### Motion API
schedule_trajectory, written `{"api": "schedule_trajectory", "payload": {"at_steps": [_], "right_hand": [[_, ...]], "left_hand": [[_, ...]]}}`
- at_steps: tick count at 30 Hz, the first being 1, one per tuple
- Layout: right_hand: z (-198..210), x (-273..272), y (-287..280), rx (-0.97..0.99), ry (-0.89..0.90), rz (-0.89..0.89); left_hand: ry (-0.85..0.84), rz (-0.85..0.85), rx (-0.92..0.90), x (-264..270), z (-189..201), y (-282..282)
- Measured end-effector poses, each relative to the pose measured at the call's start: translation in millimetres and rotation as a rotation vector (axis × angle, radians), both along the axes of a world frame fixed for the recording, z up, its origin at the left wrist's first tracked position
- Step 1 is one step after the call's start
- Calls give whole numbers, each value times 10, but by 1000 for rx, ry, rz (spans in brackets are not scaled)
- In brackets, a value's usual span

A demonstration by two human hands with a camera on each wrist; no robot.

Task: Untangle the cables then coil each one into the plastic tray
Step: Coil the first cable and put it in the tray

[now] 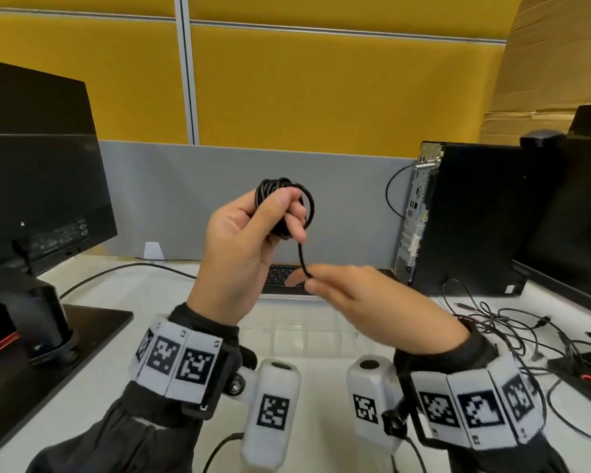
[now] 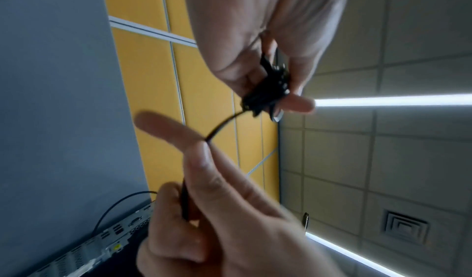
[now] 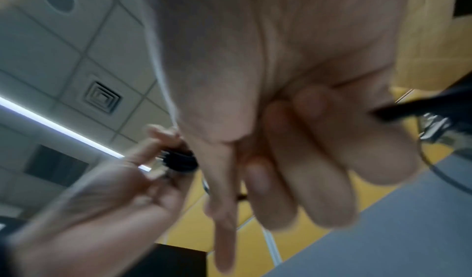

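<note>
Yellow partition panels rise behind a white desk (image 1: 123, 285) crowded with a monitor (image 1: 38, 186) on the left and a computer tower (image 1: 458, 216) on the right. Held up above the middle of the desk, the left hand (image 1: 239, 247) has thumb and fingers curled round a small black coil (image 1: 285, 206) of cable, keeping the loops bunched so they cannot spring apart. A short free tail (image 1: 302, 261) drops from the coil to the right hand (image 1: 372, 298), whose thumb and forefinger pinch its end while the other fingers lie loosely spread; this probably guides the last length onto the coil. A clear plastic tray (image 1: 297, 339) seems to lie on the desk just beneath the wrists, though its outline is faint. More loose cables (image 1: 512, 332) sprawl tangled on the right side of the desk, near the tower. Straight down between the hands looks the easiest path; the tangle and tower hem in the right.
</note>
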State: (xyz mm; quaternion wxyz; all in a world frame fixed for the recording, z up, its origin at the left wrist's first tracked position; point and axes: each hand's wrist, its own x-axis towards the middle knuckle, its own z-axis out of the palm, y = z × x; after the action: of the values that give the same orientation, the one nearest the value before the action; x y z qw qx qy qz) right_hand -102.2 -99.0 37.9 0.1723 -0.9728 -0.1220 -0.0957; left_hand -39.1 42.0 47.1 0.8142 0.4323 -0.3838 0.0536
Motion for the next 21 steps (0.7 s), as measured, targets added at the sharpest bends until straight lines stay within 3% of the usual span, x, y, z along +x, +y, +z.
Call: {"api": "schedule_trajectory", "payload": {"at_steps": [3,5,7,9,11,14,16,18,21], "right_hand": [[0,-76,138,-92,84,61],[33,-141,194,-63,85,109],[96,-193,204,-14,-55,131],[159,-202,139,90,-300,68],[186,-167,52,212,-555,-4],[130,-52,-62,358,-777,-66],[59,30,-126,312,-685,-149],[7,71,-170,194,-379,-167],[-41,84,-101,109,-13,-25]], "left_hand": [[65,191,13,63,-43,-34],[-25,373,158,99,-84,-34],[-145,461,326,104,-123,-22],[-230,397,511,90,-144,-3],[-220,177,619,17,-116,4],[-152,-44,514,-86,-47,4],[-100,-85,387,-131,-6,-3],[-18,-84,198,-123,27,-4],[31,101,22,-12,32,18]]}}
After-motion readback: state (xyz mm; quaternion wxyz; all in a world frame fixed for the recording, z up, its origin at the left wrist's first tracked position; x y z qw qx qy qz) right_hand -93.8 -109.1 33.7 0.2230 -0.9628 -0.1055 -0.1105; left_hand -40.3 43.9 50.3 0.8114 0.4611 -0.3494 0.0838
